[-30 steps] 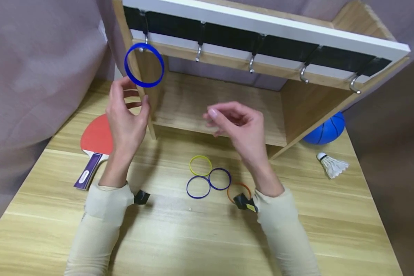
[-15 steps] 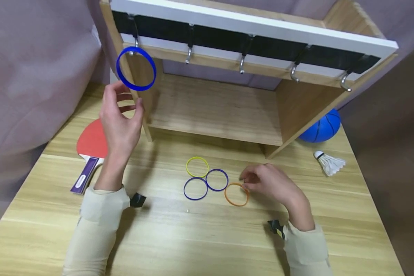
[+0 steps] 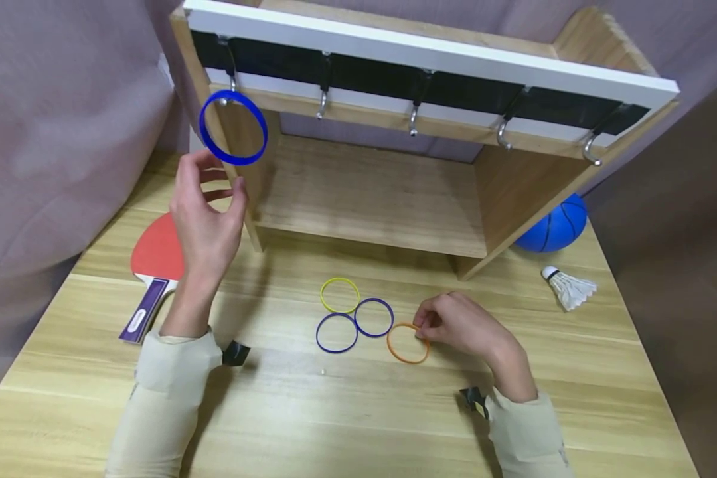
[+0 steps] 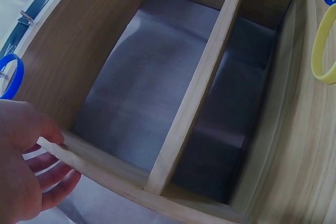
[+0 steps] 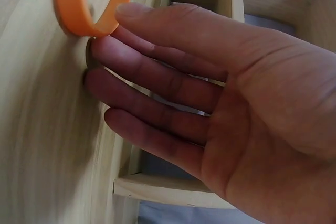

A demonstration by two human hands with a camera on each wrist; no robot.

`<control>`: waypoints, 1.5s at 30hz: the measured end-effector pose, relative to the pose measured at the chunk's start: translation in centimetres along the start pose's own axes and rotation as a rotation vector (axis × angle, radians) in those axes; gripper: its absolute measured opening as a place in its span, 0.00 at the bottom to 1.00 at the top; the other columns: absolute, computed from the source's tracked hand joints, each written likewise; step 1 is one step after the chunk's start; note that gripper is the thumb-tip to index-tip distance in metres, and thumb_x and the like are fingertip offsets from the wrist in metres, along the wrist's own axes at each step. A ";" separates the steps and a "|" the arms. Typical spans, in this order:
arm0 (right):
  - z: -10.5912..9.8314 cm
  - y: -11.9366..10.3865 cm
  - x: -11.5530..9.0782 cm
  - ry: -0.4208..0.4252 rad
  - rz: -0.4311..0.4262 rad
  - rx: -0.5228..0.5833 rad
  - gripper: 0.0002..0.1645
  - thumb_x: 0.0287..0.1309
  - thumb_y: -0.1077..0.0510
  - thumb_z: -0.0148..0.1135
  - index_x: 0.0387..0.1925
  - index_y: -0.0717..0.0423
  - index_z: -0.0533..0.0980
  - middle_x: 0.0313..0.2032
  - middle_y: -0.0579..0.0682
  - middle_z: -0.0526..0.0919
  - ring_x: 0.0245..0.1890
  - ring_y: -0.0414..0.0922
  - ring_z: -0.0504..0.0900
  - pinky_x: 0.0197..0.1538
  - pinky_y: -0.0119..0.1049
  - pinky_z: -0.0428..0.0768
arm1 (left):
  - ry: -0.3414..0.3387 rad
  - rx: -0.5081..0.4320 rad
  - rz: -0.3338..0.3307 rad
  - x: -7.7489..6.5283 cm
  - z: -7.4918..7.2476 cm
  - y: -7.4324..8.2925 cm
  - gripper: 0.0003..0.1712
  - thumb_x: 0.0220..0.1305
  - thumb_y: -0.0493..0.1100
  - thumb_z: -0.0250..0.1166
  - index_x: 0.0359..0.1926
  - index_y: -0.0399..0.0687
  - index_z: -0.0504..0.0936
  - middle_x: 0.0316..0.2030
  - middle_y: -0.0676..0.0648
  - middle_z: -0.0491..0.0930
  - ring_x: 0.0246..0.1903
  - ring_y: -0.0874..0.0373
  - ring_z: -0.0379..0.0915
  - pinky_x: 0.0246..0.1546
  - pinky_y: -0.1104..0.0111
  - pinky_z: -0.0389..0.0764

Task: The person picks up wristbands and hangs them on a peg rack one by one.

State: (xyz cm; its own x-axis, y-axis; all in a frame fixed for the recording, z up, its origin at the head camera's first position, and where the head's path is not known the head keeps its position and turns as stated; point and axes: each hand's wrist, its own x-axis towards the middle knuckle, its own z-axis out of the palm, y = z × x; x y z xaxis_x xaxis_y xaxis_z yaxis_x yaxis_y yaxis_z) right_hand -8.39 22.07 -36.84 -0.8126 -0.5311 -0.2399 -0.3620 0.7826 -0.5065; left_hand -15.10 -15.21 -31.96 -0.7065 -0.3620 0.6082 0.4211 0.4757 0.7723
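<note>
My right hand is low over the table, pinching the near right side of an orange wristband between thumb and fingers. In the right wrist view the thumb tip meets the rim of the band. My left hand grips the left side panel of a wooden rack, thumb on one face and fingers round the other. Just above that hand, a blue wristband hangs from the leftmost hook. To the left of the orange band lie two dark blue wristbands and a yellow wristband.
Several metal hooks line the rack's front rail. A red table tennis bat lies left, partly behind the left arm. On the right are a blue ball beside the rack and a shuttlecock. Grey curtains stand behind.
My right hand has come down from in front of the rack to the table and taken the orange wristband's edge. The left hand keeps its place at the panel; the head view has shifted slightly.
</note>
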 end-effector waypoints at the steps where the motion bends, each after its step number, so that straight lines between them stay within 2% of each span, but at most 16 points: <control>1: 0.0 0.0 0.0 0.003 -0.003 -0.005 0.04 0.52 0.62 0.73 0.30 0.51 0.83 0.26 0.37 0.81 0.28 0.34 0.78 0.34 0.31 0.80 | -0.002 0.001 0.002 0.0 0.0 0.0 0.21 0.57 0.28 0.66 0.53 0.36 0.75 0.45 0.47 0.78 0.43 0.60 0.77 0.37 0.71 0.85; 22: -0.7 -0.3 -0.3 0.022 -0.058 -0.037 0.08 0.49 0.65 0.70 0.24 0.48 0.81 0.23 0.34 0.79 0.25 0.33 0.76 0.31 0.29 0.79 | -0.002 0.007 0.009 0.1 -0.1 0.3 0.21 0.57 0.27 0.66 0.53 0.35 0.75 0.45 0.45 0.78 0.42 0.58 0.78 0.37 0.71 0.85; 25: -0.8 -0.3 -0.4 0.005 -0.063 -0.013 0.09 0.48 0.66 0.70 0.25 0.48 0.81 0.24 0.34 0.79 0.25 0.33 0.76 0.30 0.29 0.79 | 0.000 0.009 0.007 0.1 -0.1 0.6 0.20 0.57 0.27 0.65 0.52 0.33 0.75 0.44 0.44 0.78 0.43 0.59 0.77 0.37 0.71 0.85; 28: -0.9 -0.8 -0.8 -0.021 -0.092 0.062 0.10 0.48 0.67 0.70 0.28 0.48 0.82 0.27 0.37 0.82 0.28 0.34 0.79 0.33 0.30 0.83 | 0.000 0.009 0.010 0.0 -0.1 0.9 0.19 0.57 0.27 0.65 0.51 0.32 0.75 0.44 0.43 0.78 0.43 0.59 0.78 0.37 0.71 0.85; 31: -1.2 -2.0 -1.3 -0.025 -0.167 0.152 0.14 0.49 0.67 0.70 0.30 0.43 0.82 0.30 0.37 0.84 0.32 0.34 0.82 0.38 0.34 0.85 | -0.005 0.008 0.012 0.0 -0.2 1.1 0.20 0.57 0.27 0.65 0.51 0.33 0.75 0.45 0.44 0.79 0.43 0.58 0.78 0.37 0.71 0.85; 35: -1.7 -4.0 -1.6 0.016 -0.326 0.290 0.16 0.52 0.66 0.70 0.34 0.39 0.81 0.34 0.35 0.84 0.35 0.37 0.83 0.40 0.36 0.86 | -0.007 0.008 0.017 0.0 -0.1 0.7 0.20 0.58 0.27 0.65 0.52 0.34 0.75 0.45 0.45 0.79 0.42 0.58 0.79 0.37 0.70 0.85; 41: -2.2 -6.4 -0.6 0.132 -0.598 0.521 0.17 0.47 0.75 0.70 0.36 0.53 0.84 0.36 0.47 0.87 0.36 0.45 0.85 0.42 0.38 0.86 | -0.003 0.008 0.026 0.0 0.0 0.1 0.20 0.58 0.28 0.66 0.52 0.35 0.75 0.45 0.45 0.79 0.42 0.58 0.79 0.36 0.69 0.86; 43: -2.7 -7.4 0.0 0.196 -0.656 0.583 0.18 0.44 0.79 0.70 0.35 0.58 0.84 0.36 0.51 0.87 0.37 0.48 0.85 0.43 0.40 0.86 | -0.003 0.006 0.027 0.0 0.0 -0.1 0.21 0.58 0.28 0.66 0.53 0.36 0.75 0.45 0.46 0.79 0.42 0.58 0.79 0.36 0.69 0.86; 45: -3.2 -8.4 0.8 0.269 -0.673 0.648 0.18 0.42 0.81 0.69 0.35 0.61 0.84 0.36 0.54 0.87 0.38 0.51 0.85 0.46 0.42 0.86 | -0.002 0.002 0.028 0.0 -0.1 -0.2 0.21 0.58 0.29 0.66 0.53 0.37 0.76 0.45 0.46 0.79 0.41 0.58 0.79 0.35 0.68 0.86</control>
State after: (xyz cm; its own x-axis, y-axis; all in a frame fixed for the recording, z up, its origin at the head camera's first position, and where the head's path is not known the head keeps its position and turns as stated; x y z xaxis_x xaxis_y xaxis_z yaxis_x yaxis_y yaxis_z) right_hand -7.50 16.14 -30.14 -0.6337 -0.6475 0.4233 -0.5329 -0.0312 -0.8456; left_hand -15.13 -15.34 -32.05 -0.6954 -0.3469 0.6294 0.4397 0.4874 0.7544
